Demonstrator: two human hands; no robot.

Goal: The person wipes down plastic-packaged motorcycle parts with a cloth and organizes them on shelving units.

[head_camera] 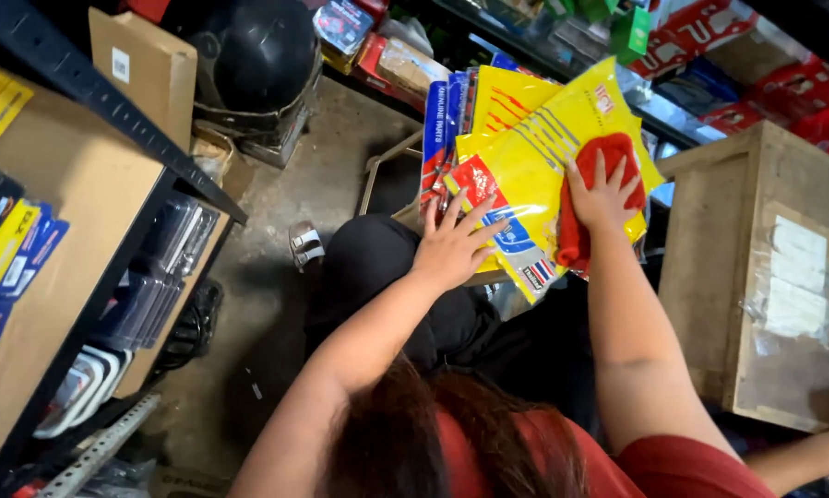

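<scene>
A stack of flat yellow packets (534,148) with red and blue print rests on my lap, fanned out, with blue-edged packets (437,129) behind. My left hand (453,242) lies spread on the lower left corner of the top packet, steadying it. My right hand (603,195) presses a red cloth (576,235) flat against the top yellow packet, fingers spread over the cloth. Long reddish hair and a red top fill the bottom of the view.
A metal shelf (110,101) with wooden boards stands at the left, holding flat packets and clear packs. A wooden crate (756,277) stands at the right. A black helmet (257,55) and a cardboard box (142,69) sit on the concrete floor (294,184) beyond.
</scene>
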